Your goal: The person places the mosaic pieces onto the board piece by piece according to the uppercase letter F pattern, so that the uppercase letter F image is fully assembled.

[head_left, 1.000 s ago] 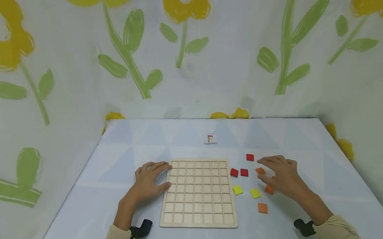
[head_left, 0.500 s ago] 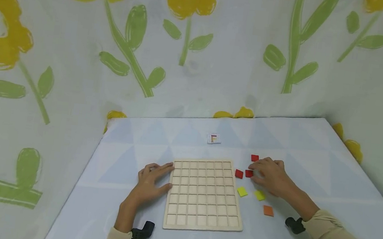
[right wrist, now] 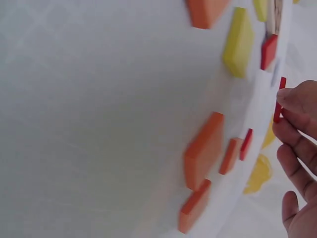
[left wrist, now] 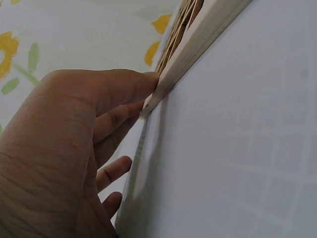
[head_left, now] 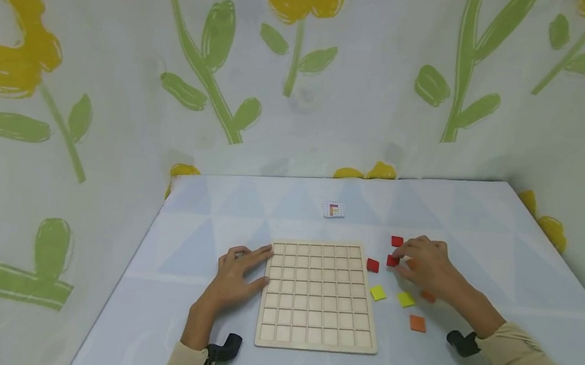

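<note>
A square wooden grid board [head_left: 320, 294] lies flat on the table. My left hand [head_left: 238, 279] rests at its left edge, thumb and fingertips touching the rim with the fingers loosely extended; the left wrist view shows the thumb [left wrist: 129, 87] against the board's side. To the right of the board, my right hand [head_left: 431, 267] pinches a small red square tile [right wrist: 280, 101] between thumb and fingers, lifted off the table. Another red tile [head_left: 397, 241] lies just beyond that hand, and a third red tile [head_left: 372, 266] sits beside the board.
Two yellow tiles [head_left: 406, 299] lie right of the board. An orange tile [head_left: 418, 323] is nearer the front, with several more orange tiles [right wrist: 204, 151] under and around the right hand. A small card with a coloured grid pattern [head_left: 334, 209] lies behind the board. Flowered cloth [head_left: 300, 117] hangs behind the table.
My right hand has come in to the left, over the red tiles, and taken hold of one, now raised. My left hand stays at the board's edge. The head view has shifted slightly.
</note>
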Motion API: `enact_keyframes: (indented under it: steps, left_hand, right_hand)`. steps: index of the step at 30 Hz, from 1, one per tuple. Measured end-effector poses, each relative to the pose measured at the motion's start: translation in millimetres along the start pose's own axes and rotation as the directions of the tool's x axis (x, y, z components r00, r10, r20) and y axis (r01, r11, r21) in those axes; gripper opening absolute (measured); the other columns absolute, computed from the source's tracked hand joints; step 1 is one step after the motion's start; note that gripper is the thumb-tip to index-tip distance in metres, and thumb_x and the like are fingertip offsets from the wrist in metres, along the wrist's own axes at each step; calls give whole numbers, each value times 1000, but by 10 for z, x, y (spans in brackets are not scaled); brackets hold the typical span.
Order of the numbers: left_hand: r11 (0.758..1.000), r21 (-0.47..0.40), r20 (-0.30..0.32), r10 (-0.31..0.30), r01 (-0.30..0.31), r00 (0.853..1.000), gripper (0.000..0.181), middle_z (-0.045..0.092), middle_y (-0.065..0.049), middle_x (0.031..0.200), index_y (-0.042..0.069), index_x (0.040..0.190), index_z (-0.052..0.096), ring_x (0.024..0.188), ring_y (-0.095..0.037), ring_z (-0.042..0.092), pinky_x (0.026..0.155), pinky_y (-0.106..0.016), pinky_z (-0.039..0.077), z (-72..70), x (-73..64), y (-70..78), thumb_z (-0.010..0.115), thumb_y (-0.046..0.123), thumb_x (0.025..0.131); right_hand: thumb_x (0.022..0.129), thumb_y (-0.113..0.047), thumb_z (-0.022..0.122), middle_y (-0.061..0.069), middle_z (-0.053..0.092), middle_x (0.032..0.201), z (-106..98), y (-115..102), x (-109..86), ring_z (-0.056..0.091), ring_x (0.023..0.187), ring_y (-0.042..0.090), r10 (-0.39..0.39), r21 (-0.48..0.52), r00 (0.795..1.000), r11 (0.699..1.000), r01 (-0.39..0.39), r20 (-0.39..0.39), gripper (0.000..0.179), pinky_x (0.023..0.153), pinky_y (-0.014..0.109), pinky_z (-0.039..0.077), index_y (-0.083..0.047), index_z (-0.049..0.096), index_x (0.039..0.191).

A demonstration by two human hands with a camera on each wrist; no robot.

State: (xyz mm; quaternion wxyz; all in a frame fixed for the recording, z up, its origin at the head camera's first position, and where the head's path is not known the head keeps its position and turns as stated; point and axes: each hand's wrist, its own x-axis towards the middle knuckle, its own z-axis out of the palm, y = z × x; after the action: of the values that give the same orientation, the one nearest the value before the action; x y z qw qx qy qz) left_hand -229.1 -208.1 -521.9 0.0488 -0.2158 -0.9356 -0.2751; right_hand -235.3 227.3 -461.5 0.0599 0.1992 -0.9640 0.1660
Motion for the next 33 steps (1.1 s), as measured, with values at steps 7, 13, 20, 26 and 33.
enact_keyframes:
  steps: [7, 13, 20, 26, 33]
  left_hand:
    - [1000, -14, 42, -24, 25, 999, 59, 41, 18, 154, 27, 149, 52, 129, -29, 38, 100, -53, 27, -14, 29, 8, 65, 41, 93]
    - [999, -3, 48, -54, 54, 997, 60, 40, 20, 154, 29, 149, 51, 130, -29, 38, 101, -52, 27, -10, 29, 13, 64, 43, 92]
    - [999, 4, 37, -42, 42, 998, 59, 42, 18, 153, 28, 148, 52, 128, -30, 40, 99, -52, 29, -20, -1, 15, 64, 42, 92]
    - [999, -10, 38, -31, 31, 999, 59, 41, 18, 154, 27, 148, 52, 128, -30, 39, 99, -51, 29, -36, 5, 16, 64, 43, 93]
    - [999, -13, 59, -37, 38, 998, 60, 40, 17, 155, 27, 149, 50, 129, -30, 38, 100, -51, 28, -55, 0, 19, 63, 43, 94]
  right_hand:
    - [79, -6, 82, 7, 70, 100, -125, -68, 49, 55, 104, 33, -76, 76, 994, 994, 83, -81, 19, 87, 61, 31, -12, 76, 96]
    - [78, -4, 83, 3, 70, 97, -132, -148, 143, 57, 101, 29, -156, 76, 978, 983, 167, -136, 19, 83, 56, 32, -12, 76, 94]
    - [79, -6, 83, 3, 70, 100, -150, -304, 286, 56, 103, 29, -159, 95, 984, 981, 167, -84, 21, 86, 55, 31, -12, 76, 97]
    - [79, -7, 83, 2, 70, 100, -138, -417, 418, 56, 105, 28, -176, 102, 982, 978, 183, -74, 20, 88, 55, 30, -12, 76, 98]
    - [79, -6, 82, 4, 69, 101, -130, -554, 539, 57, 103, 29, -238, 96, 966, 964, 247, -96, 20, 87, 56, 31, -12, 76, 96]
